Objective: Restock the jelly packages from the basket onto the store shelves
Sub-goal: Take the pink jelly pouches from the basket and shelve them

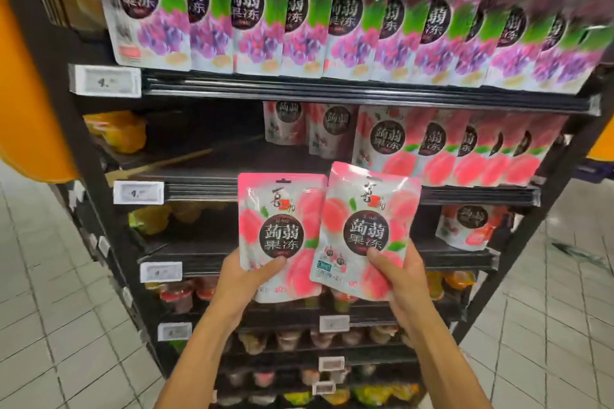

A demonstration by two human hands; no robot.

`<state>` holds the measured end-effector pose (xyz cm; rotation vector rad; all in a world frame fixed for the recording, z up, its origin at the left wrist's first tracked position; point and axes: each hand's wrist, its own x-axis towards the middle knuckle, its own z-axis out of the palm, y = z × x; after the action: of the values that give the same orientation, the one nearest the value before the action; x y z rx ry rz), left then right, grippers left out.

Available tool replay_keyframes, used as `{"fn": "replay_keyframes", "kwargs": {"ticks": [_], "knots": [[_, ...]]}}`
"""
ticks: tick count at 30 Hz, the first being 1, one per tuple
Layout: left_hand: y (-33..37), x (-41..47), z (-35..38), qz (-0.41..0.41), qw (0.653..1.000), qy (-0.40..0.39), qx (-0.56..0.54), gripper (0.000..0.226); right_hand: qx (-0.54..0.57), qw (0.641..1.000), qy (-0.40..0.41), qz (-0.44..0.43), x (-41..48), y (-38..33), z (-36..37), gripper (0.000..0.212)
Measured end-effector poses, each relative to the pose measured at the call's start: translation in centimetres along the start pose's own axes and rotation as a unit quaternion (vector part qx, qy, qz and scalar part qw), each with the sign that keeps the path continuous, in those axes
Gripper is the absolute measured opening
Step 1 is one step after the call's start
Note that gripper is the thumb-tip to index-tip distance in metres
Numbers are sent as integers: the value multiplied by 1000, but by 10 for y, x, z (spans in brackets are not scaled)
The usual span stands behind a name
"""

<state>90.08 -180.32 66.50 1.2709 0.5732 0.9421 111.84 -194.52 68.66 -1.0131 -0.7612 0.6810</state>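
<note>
Fingers (270, 264) of left hand (242, 279) clamp one jelly package (282, 209) at its bottom; right hand (398, 276) clamps another package (368, 209).

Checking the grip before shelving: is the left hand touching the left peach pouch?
Touching. In the head view the left hand pinches the left peach pouch, its thumb pressed flat on the pouch's lower front.

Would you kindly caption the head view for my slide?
Left hand holds the left pouch, right hand the right pouch, before a part-filled peach shelf.
</note>
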Motion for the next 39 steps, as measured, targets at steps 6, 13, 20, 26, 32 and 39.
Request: {"fn": "replay_keyframes", "kwargs": {"ticks": [6,13,20,26,32,39], "knots": [[6,14,19,29,999,29,-3,47,-16,1000,2,0,27,-14,-23,41],[7,23,38,43,997,61,18,53,-81,996,-28,-26,52,-21,-45,31],[9,28,38,27,995,93,31,70,-153,984,27,-91,66,-17,-42,13],[25,35,27,32,996,75,42,81,-129,982,84,-111,83,-20,-18,13],[37,44,12,29,996,54,67,74,-121,982,100,-108,121,-30,13,12],[44,53,4,32,995,36,86,68,-140,976,105,-130,155,-37,35,14]]}}
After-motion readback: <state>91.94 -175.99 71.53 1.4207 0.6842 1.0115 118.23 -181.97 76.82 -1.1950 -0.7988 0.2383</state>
